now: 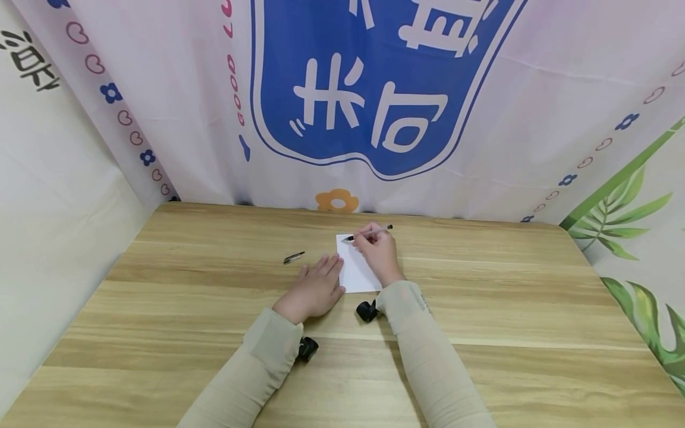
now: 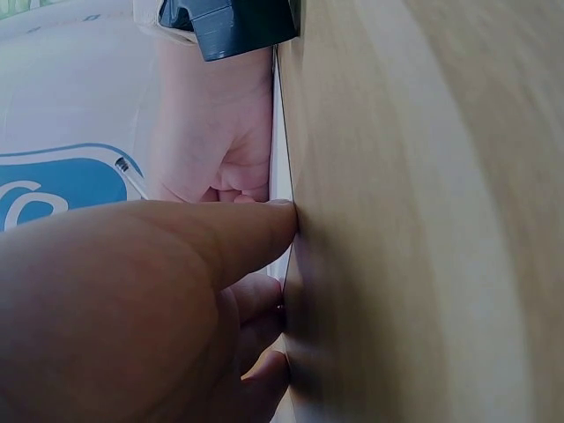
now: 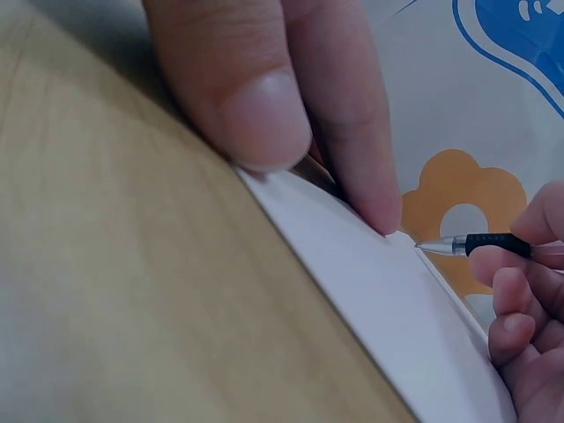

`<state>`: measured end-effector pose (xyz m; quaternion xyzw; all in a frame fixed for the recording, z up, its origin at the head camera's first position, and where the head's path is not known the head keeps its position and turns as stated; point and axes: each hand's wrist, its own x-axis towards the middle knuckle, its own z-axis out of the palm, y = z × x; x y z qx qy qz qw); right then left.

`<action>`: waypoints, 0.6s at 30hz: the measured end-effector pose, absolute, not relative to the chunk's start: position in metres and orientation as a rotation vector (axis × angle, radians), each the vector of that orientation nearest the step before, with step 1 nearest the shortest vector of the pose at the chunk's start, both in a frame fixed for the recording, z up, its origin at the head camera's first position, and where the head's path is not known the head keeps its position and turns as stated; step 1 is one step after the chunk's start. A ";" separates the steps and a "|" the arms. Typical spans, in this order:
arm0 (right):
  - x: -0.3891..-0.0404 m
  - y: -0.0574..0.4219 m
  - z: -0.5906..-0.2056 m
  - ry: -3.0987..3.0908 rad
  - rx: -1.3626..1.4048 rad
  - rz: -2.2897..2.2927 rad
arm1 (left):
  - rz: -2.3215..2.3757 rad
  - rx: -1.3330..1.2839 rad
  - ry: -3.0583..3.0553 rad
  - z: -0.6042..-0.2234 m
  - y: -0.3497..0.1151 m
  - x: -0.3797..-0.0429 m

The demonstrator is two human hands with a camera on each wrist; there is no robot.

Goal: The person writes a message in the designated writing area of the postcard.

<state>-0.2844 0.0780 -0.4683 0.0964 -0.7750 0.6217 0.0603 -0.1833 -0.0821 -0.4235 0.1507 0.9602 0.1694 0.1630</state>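
A white sheet of paper (image 1: 354, 274) lies on the wooden table, between my two hands. My left hand (image 1: 313, 291) lies flat at the paper's left side, its fingers extended; in the right wrist view the thumb (image 3: 269, 123) and a finger rest on the paper's edge. A pen with a black grip (image 3: 498, 245) is pinched in my right hand (image 1: 381, 255), above the upper part of the sheet. Its tip is at the paper's surface, though I cannot tell if it touches. The pen cap (image 1: 294, 257), with a clip, lies left of the paper.
The wooden table (image 1: 508, 309) extends to both sides. A printed curtain (image 1: 203, 119) hangs along its far edge. Black wrist cameras (image 1: 367, 311) sit below both cuffs, close above the tabletop.
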 end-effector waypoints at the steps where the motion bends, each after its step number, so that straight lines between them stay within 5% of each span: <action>1: -0.284 0.078 -0.468 -2.348 0.294 1.880 | 0.484 0.430 2.737 -0.424 -0.082 -0.183; 18: -0.283 0.078 -0.466 -2.335 0.321 1.895 | 0.523 0.445 2.724 -0.422 -0.083 -0.183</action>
